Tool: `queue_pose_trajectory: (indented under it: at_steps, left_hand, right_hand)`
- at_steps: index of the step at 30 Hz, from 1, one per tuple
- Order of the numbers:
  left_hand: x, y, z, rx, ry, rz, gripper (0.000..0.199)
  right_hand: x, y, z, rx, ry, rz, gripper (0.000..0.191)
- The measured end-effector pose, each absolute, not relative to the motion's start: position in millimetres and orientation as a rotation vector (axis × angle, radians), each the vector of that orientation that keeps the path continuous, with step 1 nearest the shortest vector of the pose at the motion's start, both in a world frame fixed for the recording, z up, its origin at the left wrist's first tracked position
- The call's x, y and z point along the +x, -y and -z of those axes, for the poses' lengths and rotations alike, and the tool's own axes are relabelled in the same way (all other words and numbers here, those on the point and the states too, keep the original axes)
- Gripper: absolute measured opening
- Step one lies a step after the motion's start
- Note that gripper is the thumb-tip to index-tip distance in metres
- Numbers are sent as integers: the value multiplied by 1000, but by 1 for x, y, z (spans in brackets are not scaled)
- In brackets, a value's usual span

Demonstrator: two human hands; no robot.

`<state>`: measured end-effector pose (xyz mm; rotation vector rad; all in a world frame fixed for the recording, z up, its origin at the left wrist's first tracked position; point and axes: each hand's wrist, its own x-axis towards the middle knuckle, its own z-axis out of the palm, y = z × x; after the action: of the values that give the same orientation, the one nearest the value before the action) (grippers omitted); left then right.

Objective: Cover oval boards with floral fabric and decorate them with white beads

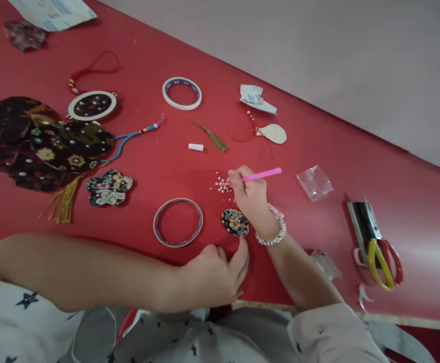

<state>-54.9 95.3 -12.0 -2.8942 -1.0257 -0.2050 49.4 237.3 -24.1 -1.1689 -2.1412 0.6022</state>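
My right hand (249, 194) is closed around a pink pen-like stick (262, 175), whose tip points down at a scatter of tiny pale beads (221, 184) on the red table. Just below the beads lies a small oval fabric piece (235, 222) with a dark floral pattern. The index fingertip of my left hand (220, 272) touches the lower edge of that oval. The left hand's other fingers are partly curled and hold nothing that I can see. A roll of tape (201, 222) lies left of the oval.
Scissors (381, 262) with yellow and red handles lie at right, near a clear plastic packet (314, 182). Another tape roll (166, 96), a green tassel (217, 138) and a white tube (196, 147) lie farther back. Decorated dark fabric pieces (49, 151) overlap at left.
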Motion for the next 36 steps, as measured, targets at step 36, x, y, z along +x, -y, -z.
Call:
queue_pose_trajectory:
  at_steps: [36]
  left_hand:
    - [-56, -96, 13, -2893, 996, 214, 48]
  right_hand:
    - [85, -179, 21, -1195, 2063, -806, 25]
